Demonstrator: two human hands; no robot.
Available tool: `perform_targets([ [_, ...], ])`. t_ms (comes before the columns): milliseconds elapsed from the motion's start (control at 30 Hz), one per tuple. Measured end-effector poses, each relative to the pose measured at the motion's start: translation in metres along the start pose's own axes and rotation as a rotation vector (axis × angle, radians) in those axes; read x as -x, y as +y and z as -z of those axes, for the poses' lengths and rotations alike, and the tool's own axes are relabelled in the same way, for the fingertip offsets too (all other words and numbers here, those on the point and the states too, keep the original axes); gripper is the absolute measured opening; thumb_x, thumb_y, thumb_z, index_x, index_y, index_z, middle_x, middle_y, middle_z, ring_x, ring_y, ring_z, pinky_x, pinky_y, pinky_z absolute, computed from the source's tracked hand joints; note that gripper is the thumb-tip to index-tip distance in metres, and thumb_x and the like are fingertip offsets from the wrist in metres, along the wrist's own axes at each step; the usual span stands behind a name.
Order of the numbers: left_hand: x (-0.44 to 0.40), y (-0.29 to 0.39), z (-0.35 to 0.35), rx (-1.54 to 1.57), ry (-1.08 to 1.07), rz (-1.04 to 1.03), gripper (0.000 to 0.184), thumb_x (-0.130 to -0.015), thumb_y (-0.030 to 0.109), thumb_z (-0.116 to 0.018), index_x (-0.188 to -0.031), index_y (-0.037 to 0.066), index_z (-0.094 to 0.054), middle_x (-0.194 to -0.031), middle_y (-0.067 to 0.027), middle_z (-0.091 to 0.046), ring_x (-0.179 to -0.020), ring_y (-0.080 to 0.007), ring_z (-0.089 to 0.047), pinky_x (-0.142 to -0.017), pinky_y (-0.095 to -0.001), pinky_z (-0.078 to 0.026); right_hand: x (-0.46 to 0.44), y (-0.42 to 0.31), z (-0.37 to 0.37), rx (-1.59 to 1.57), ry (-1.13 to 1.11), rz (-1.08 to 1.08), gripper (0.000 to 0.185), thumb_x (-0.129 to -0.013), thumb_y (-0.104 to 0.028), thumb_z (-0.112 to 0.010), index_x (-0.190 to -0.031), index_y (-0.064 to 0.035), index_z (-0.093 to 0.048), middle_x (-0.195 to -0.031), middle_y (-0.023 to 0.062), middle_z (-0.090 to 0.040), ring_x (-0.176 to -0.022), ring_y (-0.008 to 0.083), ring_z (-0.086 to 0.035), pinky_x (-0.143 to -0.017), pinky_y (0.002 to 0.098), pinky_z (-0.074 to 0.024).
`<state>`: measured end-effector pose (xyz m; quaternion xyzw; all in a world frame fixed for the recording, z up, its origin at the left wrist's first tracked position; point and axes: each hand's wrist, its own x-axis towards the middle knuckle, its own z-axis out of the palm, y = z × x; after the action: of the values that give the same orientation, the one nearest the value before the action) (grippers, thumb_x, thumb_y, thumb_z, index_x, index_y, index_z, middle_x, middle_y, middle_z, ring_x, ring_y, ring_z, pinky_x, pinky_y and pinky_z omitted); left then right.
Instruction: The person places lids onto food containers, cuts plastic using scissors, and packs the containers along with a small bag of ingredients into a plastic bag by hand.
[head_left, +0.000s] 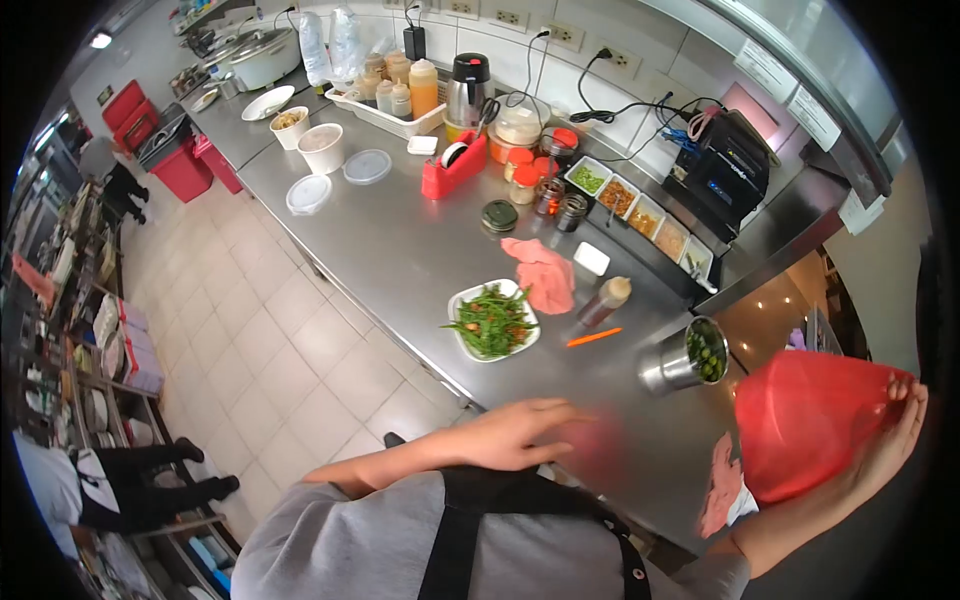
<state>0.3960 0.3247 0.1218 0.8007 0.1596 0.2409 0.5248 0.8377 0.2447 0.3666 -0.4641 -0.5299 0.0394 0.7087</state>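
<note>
Red item (800, 430) in right hand's grip (900, 422), broad end leftward, long axis sideways; left hand (518, 435) unclenched.

the right hand (900, 436) holds a red object (805, 425); farther than the left hand (525, 433), greens (490, 322) fill a white bowl (458, 302).

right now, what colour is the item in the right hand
Red: the item in the right hand shows best in the head view.

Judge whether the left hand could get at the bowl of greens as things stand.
Probably yes: only bare counter shows between the left hand and the bowl of greens, though a red blur leaves unclear whether that hand is empty.
</note>
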Motion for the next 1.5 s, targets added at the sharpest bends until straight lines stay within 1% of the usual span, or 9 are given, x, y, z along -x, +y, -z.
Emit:
perform_targets([
  [200,0.067,0.046,0.050,-0.140,0.314,-0.188,0.109,-0.075,0.033,-0.080,-0.152,0.007,-0.007,-0.152,-0.0312,-0.006,-0.140,-0.0471,-0.020,-0.112,-0.0480,-0.029,0.077,-0.064,-0.180,-0.265,-0.094,-0.114,0.019,-0.099,-0.011,-0.048,-0.108,0.0049,-0.054,-0.102,0.0100,-0.060,-0.090,0.0176,-0.055,-0.093,0.0323,-0.0433],
  [567,0.218,-0.081,0.241,-0.117,0.963,0.255,0.098,-0.086,0.008,-0.069,-0.153,0.013,0.002,-0.153,-0.0166,-0.025,-0.139,-0.0283,-0.032,-0.109,-0.0410,-0.035,0.196,-0.009,-0.584,-0.742,-0.857,-0.194,0.016,-0.096,0.003,-0.042,-0.090,0.0019,-0.057,-0.086,0.0101,-0.065,-0.085,0.0163,-0.064,-0.083,0.0295,-0.0507],
  [700,0.222,-0.141,0.295,-0.115,0.976,0.260,0.098,-0.084,0.024,-0.072,-0.154,0.015,-0.003,-0.152,-0.0225,-0.022,-0.141,-0.0332,-0.027,-0.111,-0.0418,-0.033,0.229,0.058,-0.664,-0.766,-1.053,-0.311,0.017,-0.095,0.005,-0.040,-0.092,0.0022,-0.057,-0.090,0.0076,-0.062,-0.088,0.0142,-0.062,-0.084,0.0283,-0.0495],
  [833,0.212,-0.183,0.325,-0.339,1.132,0.560,0.101,-0.079,0.040,-0.075,-0.152,0.010,-0.012,-0.148,-0.0297,-0.023,-0.139,-0.0392,-0.027,-0.114,-0.0478,-0.024,0.240,0.082,-0.701,-0.597,-1.253,-0.162,0.019,-0.096,0.001,-0.041,-0.105,0.0016,-0.057,-0.101,0.0089,-0.064,-0.098,0.0158,-0.062,-0.091,0.0300,-0.0472],
  [967,0.180,-0.166,0.358,-0.722,1.289,0.337,0.067,-0.078,0.018,-0.071,-0.138,0.006,-0.043,-0.145,-0.0210,-0.037,-0.135,-0.0380,-0.035,-0.107,-0.0493,-0.032,0.220,0.093,-0.693,-0.510,-1.229,-0.344,0.020,-0.095,-0.001,-0.044,-0.109,-0.0002,-0.059,-0.110,0.0106,-0.063,-0.099,0.0167,-0.063,-0.089,0.0305,-0.0488],
  [1067,0.208,-0.178,0.389,-0.650,1.288,0.207,0.066,-0.075,0.005,-0.065,-0.137,0.006,-0.043,-0.144,-0.0159,-0.040,-0.132,-0.0328,-0.041,-0.103,-0.0477,-0.038,0.205,0.123,-0.656,-0.183,-1.371,-0.614,0.017,-0.093,-0.006,-0.051,-0.107,-0.0002,-0.060,-0.110,0.0100,-0.063,-0.096,0.0161,-0.063,-0.083,0.0299,-0.0512],
  [1233,0.232,-0.171,0.393,0.009,1.507,0.589,0.053,-0.072,-0.004,-0.060,-0.124,0.000,-0.054,-0.131,-0.0161,-0.052,-0.123,-0.0330,-0.049,-0.099,-0.0443,-0.042,0.238,0.217,-0.579,0.039,-1.627,-0.686,0.016,-0.088,-0.012,-0.062,-0.098,0.0007,-0.065,-0.106,0.0086,-0.063,-0.095,0.0155,-0.061,-0.082,0.0300,-0.0491],
  [1367,0.175,-0.082,0.357,-0.742,1.157,0.000,0.048,-0.073,-0.004,-0.059,-0.121,0.000,-0.057,-0.127,-0.0162,-0.054,-0.119,-0.0338,-0.052,-0.096,-0.0412,-0.045,0.197,0.205,-0.571,0.141,-1.619,-0.303,0.021,-0.086,-0.019,-0.067,-0.100,-0.0029,-0.067,-0.106,0.0061,-0.065,-0.096,0.0140,-0.059,-0.085,0.0283,-0.0463],
  [1500,0.146,-0.081,0.355,-0.585,0.394,-0.078,0.040,-0.075,-0.008,-0.055,-0.114,0.000,-0.059,-0.120,-0.0178,-0.057,-0.106,-0.0377,-0.058,-0.089,-0.0427,-0.048,0.106,0.221,-0.620,0.005,-1.113,-0.467,0.023,-0.089,-0.022,-0.065,-0.103,-0.0040,-0.066,-0.105,0.0081,-0.067,-0.096,0.0192,-0.063,-0.085,0.0303,-0.0468],
])
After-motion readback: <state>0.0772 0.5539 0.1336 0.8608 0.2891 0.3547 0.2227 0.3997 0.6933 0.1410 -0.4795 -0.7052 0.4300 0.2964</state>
